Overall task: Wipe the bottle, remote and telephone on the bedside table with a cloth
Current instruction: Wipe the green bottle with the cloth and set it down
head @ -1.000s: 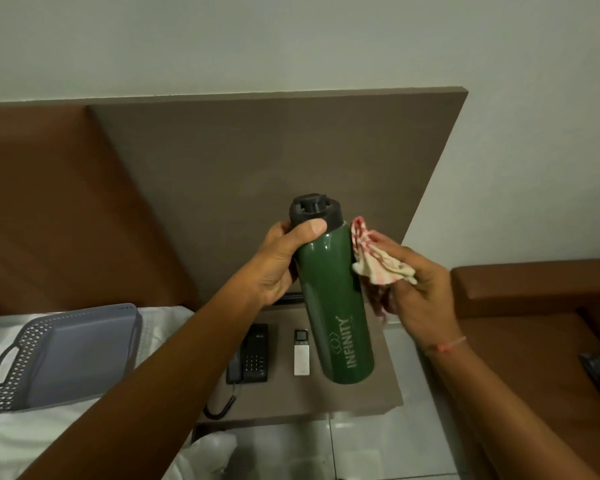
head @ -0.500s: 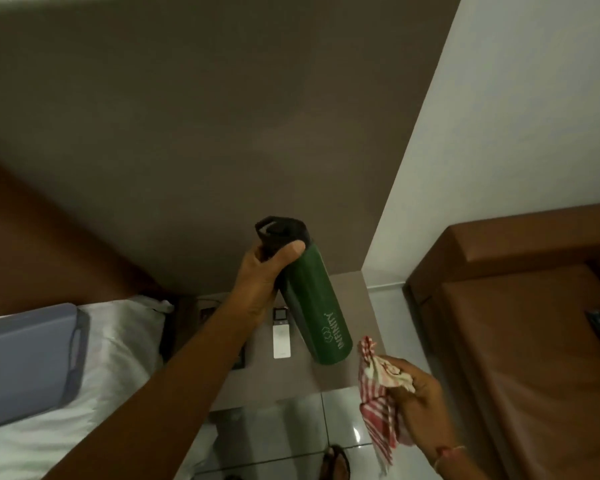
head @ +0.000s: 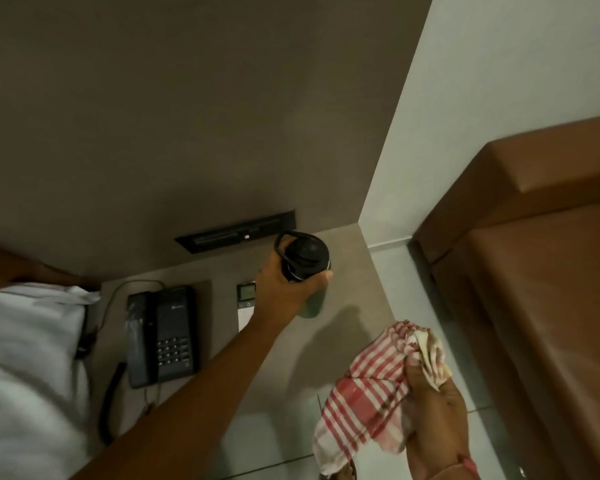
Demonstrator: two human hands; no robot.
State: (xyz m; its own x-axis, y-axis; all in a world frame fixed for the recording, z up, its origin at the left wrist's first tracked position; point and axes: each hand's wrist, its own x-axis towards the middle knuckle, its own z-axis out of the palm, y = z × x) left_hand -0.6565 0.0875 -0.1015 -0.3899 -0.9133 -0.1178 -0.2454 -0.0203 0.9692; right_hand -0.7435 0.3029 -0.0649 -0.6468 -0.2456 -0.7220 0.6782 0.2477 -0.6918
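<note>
The green bottle (head: 309, 268) with a black cap stands upright at the back right of the bedside table (head: 354, 327), seen from above. My left hand (head: 284, 292) grips it just under the cap. A white remote (head: 245, 306) lies left of the bottle, partly hidden by my wrist. The black telephone (head: 163, 336) sits at the table's left, its cord trailing off the front. My right hand (head: 433, 407) holds a bunched red-and-white checked cloth (head: 371, 386) off the table's front right corner, apart from the bottle.
A dark socket strip (head: 236, 232) is set in the brown headboard panel behind the table. A white bed (head: 25, 358) lies to the left, a brown sofa (head: 534, 271) to the right, with tiled floor (head: 413, 296) between.
My left hand has lowered the bottle from in front of me down onto the table. My right hand drew the cloth away from the bottle to the front right. The view tilted downward.
</note>
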